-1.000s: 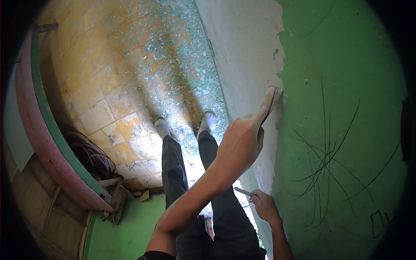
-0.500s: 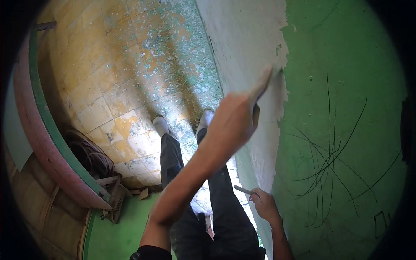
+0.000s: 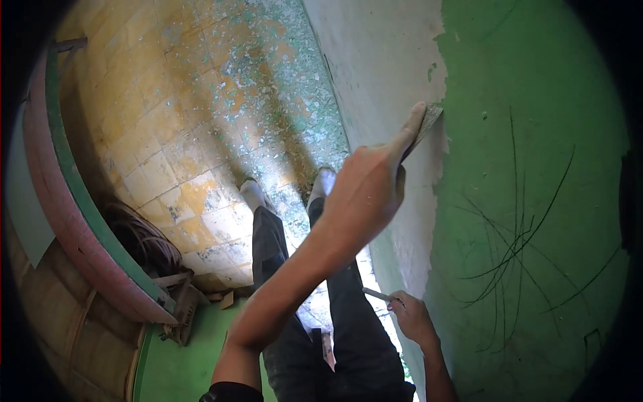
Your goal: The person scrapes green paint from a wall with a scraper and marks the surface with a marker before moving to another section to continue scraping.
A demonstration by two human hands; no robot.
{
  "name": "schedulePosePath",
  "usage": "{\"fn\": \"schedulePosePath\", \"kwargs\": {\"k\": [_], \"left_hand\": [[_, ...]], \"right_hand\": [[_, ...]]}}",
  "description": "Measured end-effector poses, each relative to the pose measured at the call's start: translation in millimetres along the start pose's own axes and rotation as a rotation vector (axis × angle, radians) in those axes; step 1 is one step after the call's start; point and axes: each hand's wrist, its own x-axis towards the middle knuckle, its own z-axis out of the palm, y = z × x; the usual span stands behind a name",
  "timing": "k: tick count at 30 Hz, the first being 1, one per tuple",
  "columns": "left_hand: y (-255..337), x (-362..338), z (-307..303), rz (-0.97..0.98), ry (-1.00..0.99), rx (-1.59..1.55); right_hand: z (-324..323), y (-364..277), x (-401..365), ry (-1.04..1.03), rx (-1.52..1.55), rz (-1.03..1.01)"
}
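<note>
Scraper (image 3: 429, 120) reappears, handle hidden in L hand (image 3: 365, 194), R hand (image 3: 412, 318) pinching thin tool (image 3: 375, 293)

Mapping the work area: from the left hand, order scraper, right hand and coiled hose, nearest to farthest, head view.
1. scraper, held in the left hand, against the wall.
2. right hand, holding a thin tool, lower on the wall.
3. coiled hose, on the floor, far left.
</note>
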Motion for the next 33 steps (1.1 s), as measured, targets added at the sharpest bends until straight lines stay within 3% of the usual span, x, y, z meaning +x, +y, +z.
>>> {"fn": "schedulePosePath", "kwargs": {"k": [4,7,11,16,20,24,28,31,33], "left_hand": [[15,-13,17,-0.028,0.037,-0.071],[10,14,-5,-0.120,-0.010,-0.063],[4,-14,10,-0.007,0.012,-0.100],[3,7,-13,-0.039,-0.049,-0.038],[5,-14,10,-0.005,0.020,-0.122],[9,23,-20,-0.095,-0.009,-0.031],[13,-12,3,-0.062,-0.012,-0.151],[7,13,-26,-0.069,-0.108,0.040],[3,12,-28,-0.040,-0.090,-0.006]], "right_hand": [[-5,3,-4,0.004,-0.036,0.002],[-2,1,-3,-0.009,-0.013,-0.012],[-4,0,0,-0.018,-0.038,-0.004],[0,1,-1,-0.013,-0.019,-0.019],[-4,2,-4,-0.008,-0.046,-0.003],[-3,1,-3,0.008,-0.020,-0.017],[-5,-3,-3,-0.001,-0.026,-0.005],[-4,0,-3,-0.002,-0.034,-0.009],[2,4,-1,-0.012,-0.048,-0.006]]}}
